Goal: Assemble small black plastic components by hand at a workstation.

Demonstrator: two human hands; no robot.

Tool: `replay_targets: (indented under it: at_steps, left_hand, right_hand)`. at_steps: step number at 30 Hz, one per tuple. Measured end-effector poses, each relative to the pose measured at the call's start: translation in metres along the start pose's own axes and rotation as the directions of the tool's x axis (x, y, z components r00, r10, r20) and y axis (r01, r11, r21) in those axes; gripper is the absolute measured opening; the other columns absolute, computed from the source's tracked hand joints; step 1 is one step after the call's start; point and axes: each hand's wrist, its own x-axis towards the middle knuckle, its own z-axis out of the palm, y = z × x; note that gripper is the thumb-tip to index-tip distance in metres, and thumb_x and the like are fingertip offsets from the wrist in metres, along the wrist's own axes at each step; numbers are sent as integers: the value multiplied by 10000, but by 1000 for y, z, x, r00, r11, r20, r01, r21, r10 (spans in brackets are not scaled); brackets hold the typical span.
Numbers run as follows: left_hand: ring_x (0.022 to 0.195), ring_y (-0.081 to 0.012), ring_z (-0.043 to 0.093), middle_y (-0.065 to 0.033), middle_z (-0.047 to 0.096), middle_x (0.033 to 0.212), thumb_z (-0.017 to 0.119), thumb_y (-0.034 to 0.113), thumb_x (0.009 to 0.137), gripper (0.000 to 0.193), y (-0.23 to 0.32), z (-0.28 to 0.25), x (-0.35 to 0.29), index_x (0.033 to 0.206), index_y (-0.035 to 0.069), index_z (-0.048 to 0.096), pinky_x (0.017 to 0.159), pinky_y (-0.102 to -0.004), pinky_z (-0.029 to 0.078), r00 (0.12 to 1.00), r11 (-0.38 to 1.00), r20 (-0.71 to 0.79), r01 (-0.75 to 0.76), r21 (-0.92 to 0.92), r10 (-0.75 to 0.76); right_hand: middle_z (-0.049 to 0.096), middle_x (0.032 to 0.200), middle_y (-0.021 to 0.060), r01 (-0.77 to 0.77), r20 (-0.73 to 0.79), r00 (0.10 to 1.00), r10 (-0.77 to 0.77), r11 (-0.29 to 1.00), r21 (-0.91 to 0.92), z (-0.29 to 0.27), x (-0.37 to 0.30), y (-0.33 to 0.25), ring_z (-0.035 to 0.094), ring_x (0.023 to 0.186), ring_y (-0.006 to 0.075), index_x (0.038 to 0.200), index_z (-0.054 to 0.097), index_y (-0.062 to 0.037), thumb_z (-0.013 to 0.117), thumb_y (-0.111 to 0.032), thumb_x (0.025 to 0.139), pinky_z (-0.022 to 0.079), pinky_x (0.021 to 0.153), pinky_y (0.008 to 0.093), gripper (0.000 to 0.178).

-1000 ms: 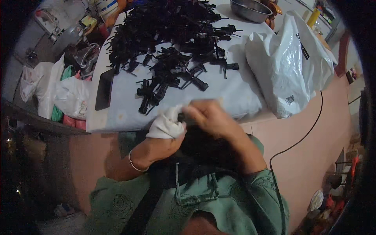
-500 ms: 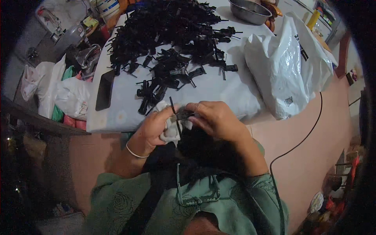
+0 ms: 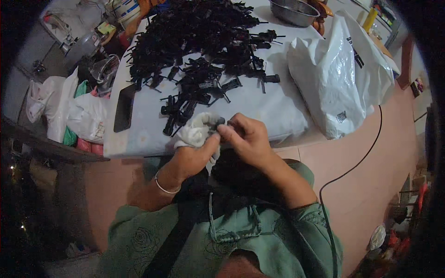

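My left hand [image 3: 192,160] is closed around a bunched white cloth [image 3: 191,131] just off the table's near edge. Beside it, my right hand [image 3: 252,141] pinches a small black plastic part [image 3: 220,123], whose other end rests against the cloth. Fingers and cloth hide most of that part. Beyond both hands, a large heap of similar black plastic parts [image 3: 190,41] with thin rods covers the far half of the table [image 3: 259,113]. A few loose parts from the heap's near edge lie close to the cloth.
A dark flat phone-like slab [image 3: 123,107] lies at the table's left edge. On the right stands a big white plastic bag [image 3: 324,88], with a metal bowl [image 3: 294,13] behind it. Filled bags [image 3: 88,116] sit left of the table. A black cable [image 3: 351,171] runs down the right.
The long black piece that stuck up between my hands no longer shows upright. The cloth has shifted up and left, bunched over my left hand, and my right fingers have closed in beside it.
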Motion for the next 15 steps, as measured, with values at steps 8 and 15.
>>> replay_targets:
  at_steps: [8,15]
  left_hand:
    - [768,-113,554,-48,572,845,532,53,791,217,-9,3,0,1000,4,497,650,-241,454,962,957,-79,-249,151,263]
    - [758,-125,530,-63,556,825,541,42,767,233,-13,3,3,988,-20,502,666,-249,446,853,678,7,-419,604,522]
  right_hand:
    - [449,553,147,59,199,979,-52,998,-29,-2,4,2,421,481,202,700,479,13,490,-192,865,365,476,321,263]
    - [435,542,139,8,79,997,-10,1000,26,17,-1,16,386,474,206,685,464,-2,460,-198,878,361,473,327,275]
